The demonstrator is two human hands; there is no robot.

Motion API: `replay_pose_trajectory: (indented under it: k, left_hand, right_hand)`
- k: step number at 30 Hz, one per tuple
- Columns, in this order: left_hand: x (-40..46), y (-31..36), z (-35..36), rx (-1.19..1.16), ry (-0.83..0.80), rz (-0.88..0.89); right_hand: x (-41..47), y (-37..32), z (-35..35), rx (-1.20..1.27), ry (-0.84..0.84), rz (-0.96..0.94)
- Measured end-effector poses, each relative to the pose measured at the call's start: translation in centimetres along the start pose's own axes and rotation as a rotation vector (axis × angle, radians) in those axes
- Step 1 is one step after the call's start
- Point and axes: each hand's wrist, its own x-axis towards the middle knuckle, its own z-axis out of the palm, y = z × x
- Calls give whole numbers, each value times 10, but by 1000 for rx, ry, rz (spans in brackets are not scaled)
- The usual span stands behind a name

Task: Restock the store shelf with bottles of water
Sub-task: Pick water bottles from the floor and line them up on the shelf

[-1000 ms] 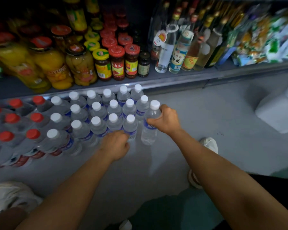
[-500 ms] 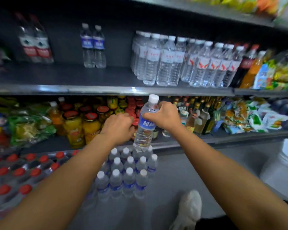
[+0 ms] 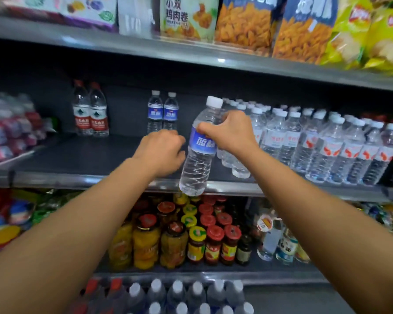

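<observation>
My right hand [image 3: 230, 131] has its fingers and thumb curled round the upper part of a blue-labelled water bottle [image 3: 199, 152], just under the neck, so the bottle hangs tilted, its white cap leaning right and its base swinging out in front of the shelf edge [image 3: 77, 177]. I hold it high like that, I judge, so the base stays free to be set down first. My left hand [image 3: 160, 152] is close beside the bottle, its fingers curled in; from behind I cannot tell whether it holds anything. The bottle is in the air, not yet on the shelf. Two matching blue-labelled bottles [image 3: 163, 112] stand at the back of a bare stretch of shelf, between a pair of red-labelled bottles [image 3: 91, 113] to the left and a crowded block of orange-labelled bottles [image 3: 327, 146] to the right, so that gap looks like where mine belongs, in front of its own kind. More white-capped bottles on the floor [image 3: 186, 295] wait below, so I judge the restocking has plenty left.
</observation>
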Motion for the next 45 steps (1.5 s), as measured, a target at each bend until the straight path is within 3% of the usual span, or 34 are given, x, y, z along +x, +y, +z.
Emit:
replay_pose_trajectory:
  k: [6, 20, 45]
  left_hand:
    - [49, -45, 36, 4, -15, -37]
    - [147, -126, 137, -1, -95, -36]
    - [171, -152, 200, 11, -183, -50]
  right_hand:
    - [83, 3, 45, -24, 55, -35]
    - [242, 59, 172, -61, -9, -22]
    - [304, 93, 225, -94, -114, 57]
